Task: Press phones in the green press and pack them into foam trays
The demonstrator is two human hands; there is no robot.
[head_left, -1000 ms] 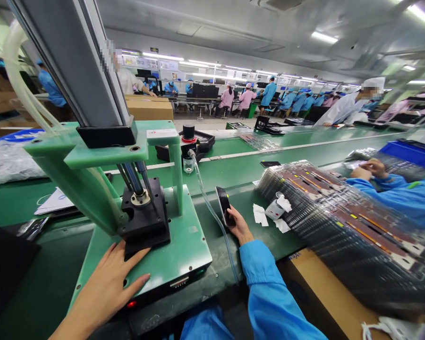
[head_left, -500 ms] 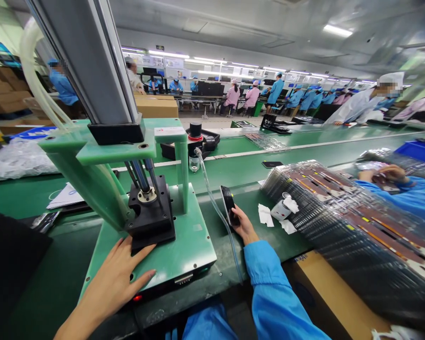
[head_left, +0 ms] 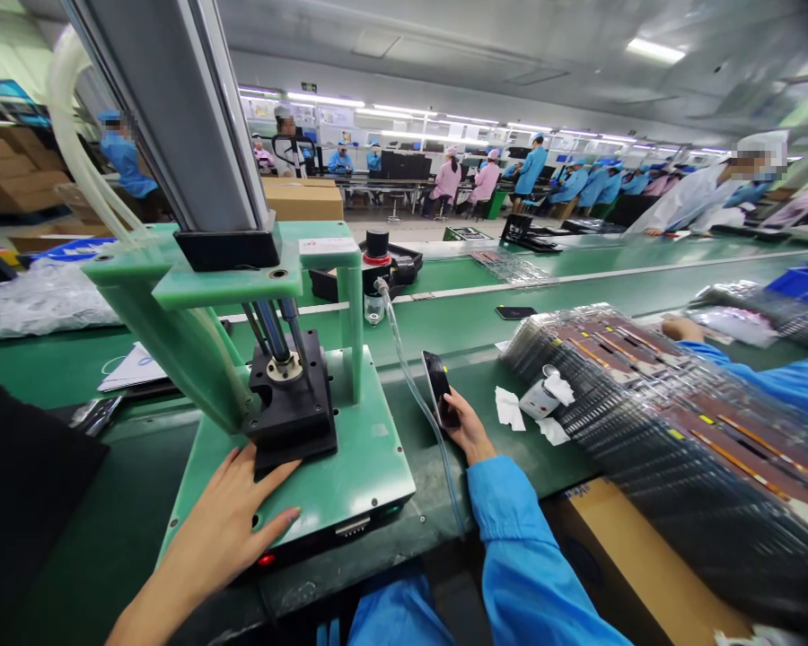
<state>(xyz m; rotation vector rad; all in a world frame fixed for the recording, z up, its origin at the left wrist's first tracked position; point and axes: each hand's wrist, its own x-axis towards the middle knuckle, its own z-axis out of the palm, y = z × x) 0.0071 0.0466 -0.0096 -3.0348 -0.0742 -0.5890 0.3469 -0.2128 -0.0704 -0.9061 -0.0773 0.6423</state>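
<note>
My left hand (head_left: 232, 511) lies spread on the green base plate (head_left: 370, 467) of a bench press, its fingertips reaching the lower edge of the black press block (head_left: 293, 404). Above that block, steel rods run up to a grey cylinder (head_left: 168, 117). To the right of the press, my right hand (head_left: 468, 423) grips a smartphone (head_left: 437, 386) with a dark screen, held tilted upright near the bench. A clear air hose (head_left: 410, 381) curves down between the phone and the press. The fingers behind the phone are hidden.
Stacked clear trays (head_left: 619, 404) with brown flex parts stand at the right, beside a white can (head_left: 545, 395) and tissue scraps. Another phone (head_left: 515, 312) lies farther back. A co-worker's blue sleeve (head_left: 747, 368) reaches in from the right. A cardboard box (head_left: 646, 556) sits below.
The view has shifted slightly, so the scene sits a little farther right. Both my hands keep their places. The co-worker's hands at the right have moved apart.
</note>
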